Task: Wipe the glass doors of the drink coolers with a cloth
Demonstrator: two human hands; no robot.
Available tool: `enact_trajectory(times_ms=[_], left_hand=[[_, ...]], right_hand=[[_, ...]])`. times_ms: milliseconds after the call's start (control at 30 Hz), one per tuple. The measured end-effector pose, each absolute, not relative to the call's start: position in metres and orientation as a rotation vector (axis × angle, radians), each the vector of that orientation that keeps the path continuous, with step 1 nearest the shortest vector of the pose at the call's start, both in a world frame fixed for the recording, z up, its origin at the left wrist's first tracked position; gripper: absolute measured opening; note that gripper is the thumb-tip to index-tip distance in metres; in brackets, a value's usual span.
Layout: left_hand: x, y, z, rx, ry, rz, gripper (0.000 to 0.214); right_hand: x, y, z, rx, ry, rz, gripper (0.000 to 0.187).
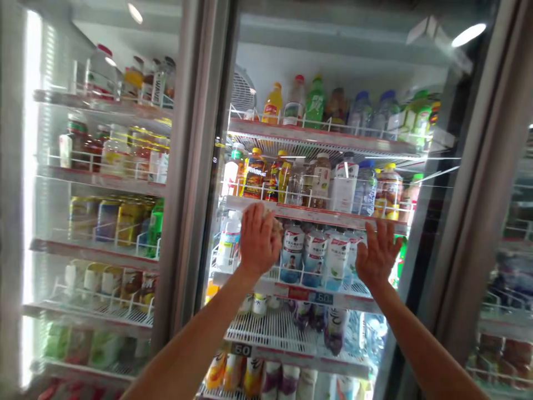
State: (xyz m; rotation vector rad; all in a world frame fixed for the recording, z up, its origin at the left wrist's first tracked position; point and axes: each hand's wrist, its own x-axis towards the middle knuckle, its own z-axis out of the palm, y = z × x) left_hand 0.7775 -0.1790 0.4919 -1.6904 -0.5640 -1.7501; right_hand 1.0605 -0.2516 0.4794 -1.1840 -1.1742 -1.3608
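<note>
My left hand (259,244) is raised in front of the glass door (341,44) of a drinks cooler. Its fingers are curled against what looks like a small crumpled beige cloth (275,226), mostly hidden by the hand. To the right, my right hand (378,253) is up with fingers apart, holding nothing. Whether either hand touches the glass I cannot tell. Between the hands, behind the glass, stand blue-and-white bottles (315,253) on a wire shelf. A white bottle with a blue label (229,241) is left of my left hand.
Upper shelves hold bottles, among them a green bottle (315,104) and a yellow one (272,104). Dark purple bottles (334,328) stand lower down. A metal door frame (183,166) divides off the left cooler section, which has cans (129,222). Another frame (470,194) runs along the right.
</note>
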Motion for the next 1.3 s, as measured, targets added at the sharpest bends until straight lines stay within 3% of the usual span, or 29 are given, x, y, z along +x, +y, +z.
enact_trajectory(times_ms=[233,333,533,700,800,1033,1200,1300], left_hand=[[0.882,-0.198,0.481,-1.74,-0.328,-1.587,0.041],[0.844,-0.184,0.482,-1.739,-0.299,-1.515,0.041],[0.78,-0.16,0.51,-1.362,-0.783,-1.921,0.044],[0.884,-0.195,0.506,-1.691,-0.474,-1.617,0.042],[0.894,-0.202,0.502,-1.791,-0.34,-1.448,0.041],[0.833,-0.182,0.509,-1.446,-0.7,-1.885,0.047],[0.919,-0.212,0.488,-1.802,-0.257,-1.426,0.041],[0.912,-0.212,0.484,-1.815,-0.288,-1.382,0.038]], right_hand=[[1.066,-0.261,0.481,-1.234,-1.273,-1.336,0.052],[1.086,-0.263,0.489,-1.243,-1.19,-1.359,0.059],[1.102,-0.259,0.494,-1.23,-1.101,-1.347,0.06],[1.097,-0.262,0.494,-1.232,-1.144,-1.295,0.061],[1.096,-0.266,0.494,-1.287,-1.16,-1.262,0.062],[1.093,-0.264,0.494,-1.288,-1.142,-1.271,0.064],[1.096,-0.263,0.493,-1.237,-1.139,-1.305,0.061],[1.097,-0.264,0.492,-1.242,-1.137,-1.312,0.06]])
